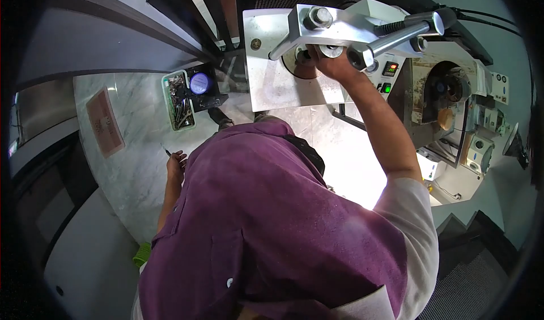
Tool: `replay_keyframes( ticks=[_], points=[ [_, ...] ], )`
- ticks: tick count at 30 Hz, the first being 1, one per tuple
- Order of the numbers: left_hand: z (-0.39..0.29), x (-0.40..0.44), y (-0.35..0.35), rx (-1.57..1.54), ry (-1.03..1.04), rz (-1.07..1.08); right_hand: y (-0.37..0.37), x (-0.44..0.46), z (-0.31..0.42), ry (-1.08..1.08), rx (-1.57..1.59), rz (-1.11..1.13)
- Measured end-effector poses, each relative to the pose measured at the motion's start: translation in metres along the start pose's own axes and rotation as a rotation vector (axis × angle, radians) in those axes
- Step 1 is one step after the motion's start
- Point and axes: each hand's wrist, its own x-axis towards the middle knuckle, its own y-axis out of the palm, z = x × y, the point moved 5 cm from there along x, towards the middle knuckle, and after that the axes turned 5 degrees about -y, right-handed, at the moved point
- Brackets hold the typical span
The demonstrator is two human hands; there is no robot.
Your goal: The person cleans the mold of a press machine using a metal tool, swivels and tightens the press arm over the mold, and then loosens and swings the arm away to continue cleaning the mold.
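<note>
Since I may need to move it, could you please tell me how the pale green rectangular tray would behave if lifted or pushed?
The pale green rectangular tray may feel heavy for its size, being crowded with metallic-looking pieces. Those could shift if it tips, since they seem loosely heaped. The smooth-looking marbled surface might let it slide.

Right arm [388, 121] reaches forward; left arm [170, 196] hangs low, its fingers [179, 156] curled.

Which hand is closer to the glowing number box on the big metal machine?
The right hand: it reaches in under the metal arm, just left of the number box in the picture. The left hand is farther away, beside the purple shirt.
</note>
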Motion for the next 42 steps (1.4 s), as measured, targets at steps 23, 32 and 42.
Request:
replay_keyframes(
  ticks=[23,32,42],
  points=[
    [-0.019,-0.019,0.004,0.060,0.048,-0.030,-0.008,-0.008,0.003,-0.127,-0.192,-0.021],
    [-0.001,-0.015,-0.015,-0.008,0.010,-0.047,-0.006,-0.012,-0.004,0.141,0.093,-0.162],
    [0.015,0.013,-0.015,-0.008,-0.011,-0.032,0.027,-0.056,-0.015,0.758,0.662,-0.511]
  ],
)
